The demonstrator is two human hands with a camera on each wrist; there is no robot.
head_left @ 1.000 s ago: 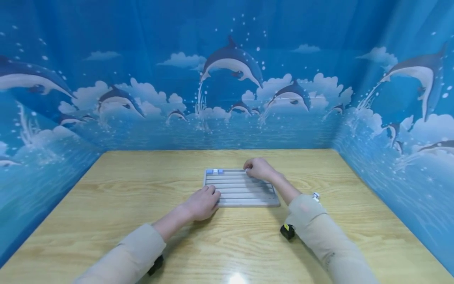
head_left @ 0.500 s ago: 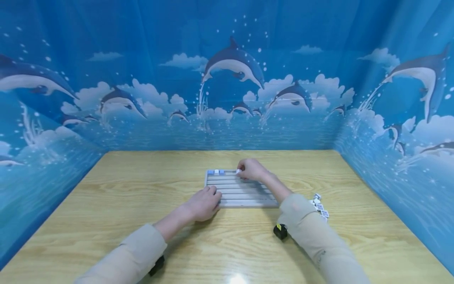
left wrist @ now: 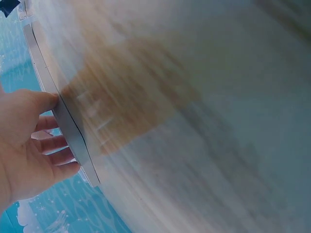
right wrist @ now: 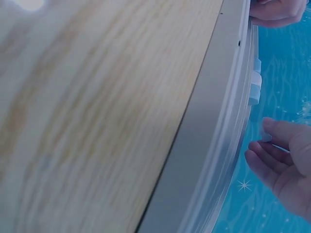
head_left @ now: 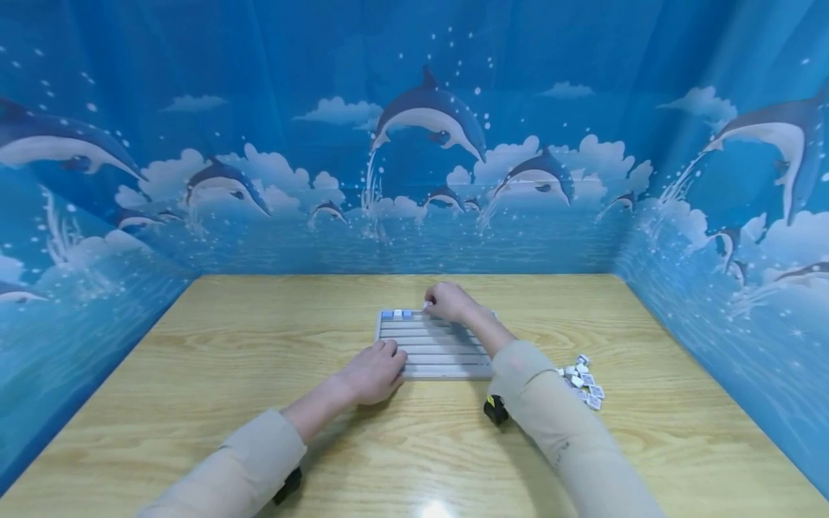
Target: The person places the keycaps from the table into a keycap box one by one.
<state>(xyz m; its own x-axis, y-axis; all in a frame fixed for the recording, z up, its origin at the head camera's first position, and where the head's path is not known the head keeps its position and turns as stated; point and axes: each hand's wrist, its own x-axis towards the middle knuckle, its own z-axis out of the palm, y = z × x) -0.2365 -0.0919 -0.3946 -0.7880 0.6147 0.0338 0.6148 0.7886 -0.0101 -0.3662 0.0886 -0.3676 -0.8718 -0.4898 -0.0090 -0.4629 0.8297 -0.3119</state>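
A shallow pale grey tray (head_left: 447, 357) with several raised rails lies on the wooden table. Along its front edge, left part, my left hand (head_left: 374, 372) grips it, thumb against the front wall (left wrist: 73, 131) and fingers over the top. My right hand (head_left: 450, 302) pinches a small white keycap (head_left: 427, 305) between thumb and fingertips, just over the back rail. In the right wrist view this keycap (right wrist: 266, 137) is partly hidden by the fingers. Blue and white keycaps (head_left: 397, 314) sit side by side at the left end of the back rail.
A loose pile of white keycaps (head_left: 586, 385) lies on the table right of the tray, beside the right sleeve (head_left: 550, 410). Blue dolphin-print curtains (head_left: 311, 158) stand round the table's back and sides. Both wrists carry small black devices (head_left: 496, 410).
My right hand has moved left along the tray's back rail with the keycap, toward the blue and white ones. More of the pile shows past the sleeve. My left hand keeps its place.
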